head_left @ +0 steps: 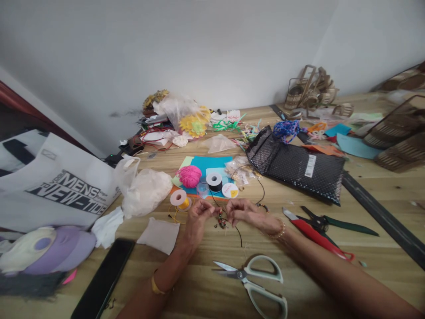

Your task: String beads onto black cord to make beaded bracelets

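Observation:
Between my hands hangs a short cluster of dark, red and green beads (221, 219) on a thin black cord (239, 235). My left hand (199, 217) pinches the cord just left of the beads. From the right, my right hand (245, 212) pinches the cord too, its fingertips closed close to the beads. The exact grip points are too small to make out. Just beyond stand a spool of black cord (214, 182), a round white label lid (230, 191) and a spool of yellow cord (179, 200). White-handled scissors (247, 274) lie partly open nearer me.
A pink yarn ball (189, 176) sits on coloured paper. At right lie a black padded mailer (299, 166), a red-handled knife (315, 237) and green pruning shears (345, 225). A phone (104, 277), a small pillow-like pouch (159, 235) and a plastic bag (146, 192) lie left.

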{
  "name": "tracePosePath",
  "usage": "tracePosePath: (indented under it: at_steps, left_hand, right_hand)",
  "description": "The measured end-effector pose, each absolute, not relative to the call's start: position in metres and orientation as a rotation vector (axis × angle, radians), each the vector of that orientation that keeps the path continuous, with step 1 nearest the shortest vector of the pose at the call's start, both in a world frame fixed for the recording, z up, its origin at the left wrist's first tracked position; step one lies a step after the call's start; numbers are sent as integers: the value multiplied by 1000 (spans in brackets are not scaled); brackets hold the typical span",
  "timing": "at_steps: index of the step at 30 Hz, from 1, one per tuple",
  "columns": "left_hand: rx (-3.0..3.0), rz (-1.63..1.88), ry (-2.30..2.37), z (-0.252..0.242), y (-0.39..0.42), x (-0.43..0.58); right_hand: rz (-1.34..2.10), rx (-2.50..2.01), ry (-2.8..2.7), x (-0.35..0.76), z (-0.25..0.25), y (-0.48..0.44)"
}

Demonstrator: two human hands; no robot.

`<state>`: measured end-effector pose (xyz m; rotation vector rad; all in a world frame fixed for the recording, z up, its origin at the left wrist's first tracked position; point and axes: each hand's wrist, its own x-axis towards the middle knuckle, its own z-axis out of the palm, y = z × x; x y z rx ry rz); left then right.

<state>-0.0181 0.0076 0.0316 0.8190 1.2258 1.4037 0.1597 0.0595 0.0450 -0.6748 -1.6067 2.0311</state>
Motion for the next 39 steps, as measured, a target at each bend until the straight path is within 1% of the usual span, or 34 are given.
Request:
tracePosePath:
  at_steps: [5, 14, 23, 32, 35, 39]
  left_hand:
    - [970, 1346, 1274, 28, 7, -18]
    - [1087, 1270, 1229, 36, 2, -13]
    - [1065, 1162, 1235, 42, -2, -6]
    - [1147, 1079, 1225, 45, 2, -2]
    - [1210, 1059, 1292, 46, 1, -1]
    - [1356, 1058, 1395, 51, -3, 3]
  right_hand:
    - [2025, -647, -1531, 158, 41, 58]
    - [2015, -667, -1378, 154, 42, 55]
    - [1733, -803, -1598, 156, 42, 58]
    - [1867, -822, -1559, 161, 44, 68]
    - [1879, -809, -1622, 163, 44, 70]
    - [1660, -816, -1830, 167, 41, 69]
